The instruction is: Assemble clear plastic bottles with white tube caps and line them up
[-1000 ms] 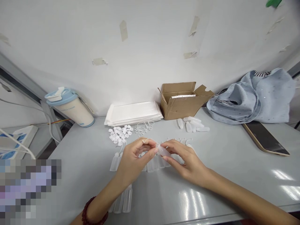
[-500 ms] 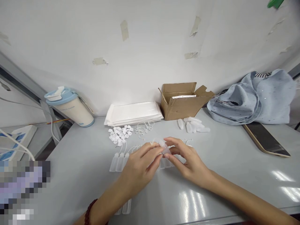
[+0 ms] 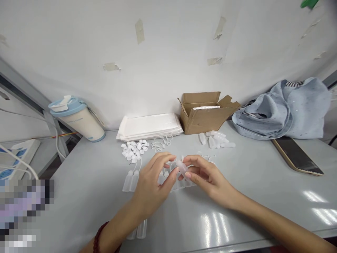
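Observation:
My right hand (image 3: 206,174) is closed around a small translucent plastic bottle (image 3: 181,167), which it holds tilted above the table. My left hand (image 3: 155,179) is beside the bottle's upper end, thumb and fingers apart; its thumb tip is at the bottle, though I cannot tell if it touches. Behind and below the hands lies a row of similar bottles (image 3: 127,181) with thin curved loops at their tops, partly hidden. Two more bottles (image 3: 141,229) lie near my left forearm. A pile of small white caps (image 3: 133,150) lies beyond my left hand, next to loose white loops (image 3: 158,144).
Several loose bottles (image 3: 215,140) lie before an open cardboard box (image 3: 200,121). A stack of white sheets or bags (image 3: 150,127) lies along the wall. A tumbler (image 3: 81,123) stands left; a blue cloth bag (image 3: 279,109) and a phone (image 3: 297,156) are right.
My left fingers have come off the bottle and spread apart. The right hand still holds it, and more of the bottle now shows.

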Tool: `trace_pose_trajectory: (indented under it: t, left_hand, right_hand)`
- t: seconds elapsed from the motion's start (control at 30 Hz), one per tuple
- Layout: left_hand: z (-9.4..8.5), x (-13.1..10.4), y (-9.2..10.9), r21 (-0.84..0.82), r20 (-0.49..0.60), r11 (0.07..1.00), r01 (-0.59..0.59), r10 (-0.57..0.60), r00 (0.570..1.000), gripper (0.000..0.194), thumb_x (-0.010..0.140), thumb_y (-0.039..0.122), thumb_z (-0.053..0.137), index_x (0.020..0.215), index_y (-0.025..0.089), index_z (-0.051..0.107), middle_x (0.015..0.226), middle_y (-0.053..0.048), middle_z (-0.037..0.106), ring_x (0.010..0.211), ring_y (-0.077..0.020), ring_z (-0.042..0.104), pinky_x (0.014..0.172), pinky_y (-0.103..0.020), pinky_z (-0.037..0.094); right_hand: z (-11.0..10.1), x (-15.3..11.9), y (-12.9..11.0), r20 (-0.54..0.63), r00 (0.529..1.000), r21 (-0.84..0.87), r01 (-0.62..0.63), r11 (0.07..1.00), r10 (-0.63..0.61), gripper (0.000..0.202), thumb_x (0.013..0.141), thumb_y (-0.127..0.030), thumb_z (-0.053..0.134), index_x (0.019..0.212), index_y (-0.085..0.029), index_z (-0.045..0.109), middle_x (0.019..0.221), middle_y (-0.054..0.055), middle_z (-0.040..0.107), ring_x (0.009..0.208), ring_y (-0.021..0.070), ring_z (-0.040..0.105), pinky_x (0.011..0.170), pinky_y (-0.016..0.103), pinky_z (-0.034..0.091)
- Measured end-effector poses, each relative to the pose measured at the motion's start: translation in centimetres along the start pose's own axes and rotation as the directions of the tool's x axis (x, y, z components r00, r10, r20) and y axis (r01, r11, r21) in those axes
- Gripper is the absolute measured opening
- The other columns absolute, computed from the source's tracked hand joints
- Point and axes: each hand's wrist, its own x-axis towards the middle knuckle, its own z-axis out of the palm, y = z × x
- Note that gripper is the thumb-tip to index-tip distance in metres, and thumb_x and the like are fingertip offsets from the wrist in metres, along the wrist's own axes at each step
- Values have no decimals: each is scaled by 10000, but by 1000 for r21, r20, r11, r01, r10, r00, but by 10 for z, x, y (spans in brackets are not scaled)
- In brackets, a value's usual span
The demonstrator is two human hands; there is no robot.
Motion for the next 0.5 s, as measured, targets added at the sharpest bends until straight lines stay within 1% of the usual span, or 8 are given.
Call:
trace_pose_trajectory:
  t: [0.07,0.13,0.23,0.3,0.37,0.5]
  left_hand:
    - [-2,1,0,-16,56,1000,25,-24,998,266,891,191,535,1154,212,569,1154,-68,613,909,-167,623,770,-306,554]
    - [-4,2,1,-28,119,1000,9,-6,993,311,901,185,517,1208,224,541,1209,-65,596,973,-171,611,811,-307,544]
    - [-7,4,4,-53,197,998,-43,53,979,352,882,150,534,1226,225,525,1207,-61,597,1084,-185,573,908,-321,506]
    - [-8,5,5,-65,220,997,-49,63,973,357,864,136,557,1209,227,532,1186,-60,602,1087,-190,571,930,-332,492]
    - [-7,6,5,-75,204,996,-49,64,977,335,850,136,583,1171,229,553,1134,-55,617,1031,-186,589,887,-326,507]
    - [-5,7,4,-95,111,993,-63,73,991,276,816,117,636,1071,213,597,1005,-34,640,886,-155,603,764,-278,528]
  right_hand:
    - [0,0,-1,28,999,-12,18,1000,-17,201,923,-265,510,1117,-216,494,925,35,637,803,150,663,691,303,512]
    - [-1,0,-3,55,998,-8,42,999,-42,201,924,-252,507,1122,-218,493,946,36,635,803,142,658,700,298,519]
    - [-1,-1,-5,71,995,-5,68,998,-68,184,925,-238,506,1109,-223,504,928,25,635,801,136,649,721,297,531]
    - [-2,-1,-5,70,995,-8,69,998,-68,165,925,-236,507,1089,-225,515,912,21,638,801,139,646,722,299,536]
    - [-2,0,-5,70,996,-5,58,998,-57,156,923,-241,508,1078,-225,521,928,27,642,805,145,647,717,303,537]
    - [-4,0,-4,79,996,50,45,998,-49,181,928,-272,510,1104,-227,521,947,40,648,821,155,652,729,322,534]
